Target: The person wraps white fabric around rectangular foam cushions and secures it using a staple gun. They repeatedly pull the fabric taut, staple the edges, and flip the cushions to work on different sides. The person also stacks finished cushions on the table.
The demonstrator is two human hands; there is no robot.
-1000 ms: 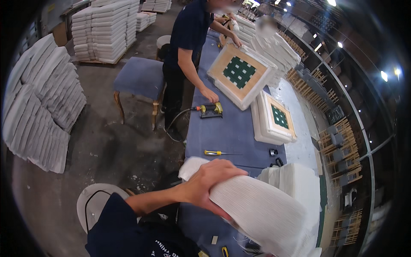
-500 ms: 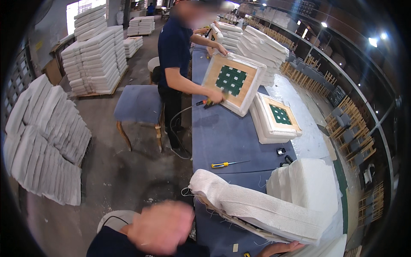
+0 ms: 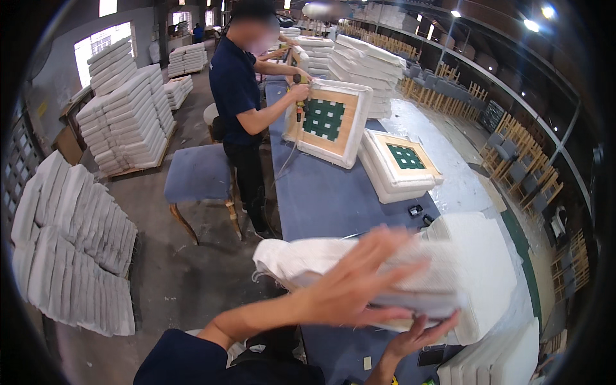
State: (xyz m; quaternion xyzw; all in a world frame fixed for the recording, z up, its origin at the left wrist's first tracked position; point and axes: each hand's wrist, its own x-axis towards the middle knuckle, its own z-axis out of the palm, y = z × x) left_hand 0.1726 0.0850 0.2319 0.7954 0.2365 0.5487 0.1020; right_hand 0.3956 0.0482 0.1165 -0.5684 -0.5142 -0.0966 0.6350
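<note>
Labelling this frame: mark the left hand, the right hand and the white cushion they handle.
left hand [image 3: 359,282]: head view, back of the blurred open hand.
right hand [image 3: 420,333]: head view, palm under the cushion's near edge.
white cushion [image 3: 475,256]: head view, its fabric top.

Crowded blue worktable with one open strip at the frame's centre.

Bare blue tabletop [image 3: 321,199] lies open at centre, between the white seat cushion [image 3: 398,276] below and the upturned seat frame [image 3: 330,122] above. Stacked cushions [image 3: 398,163] block the right. A co-worker [image 3: 240,109] and an upholstered stool [image 3: 196,173] stand at left; cushion piles [image 3: 70,250] fill the left floor.
</note>
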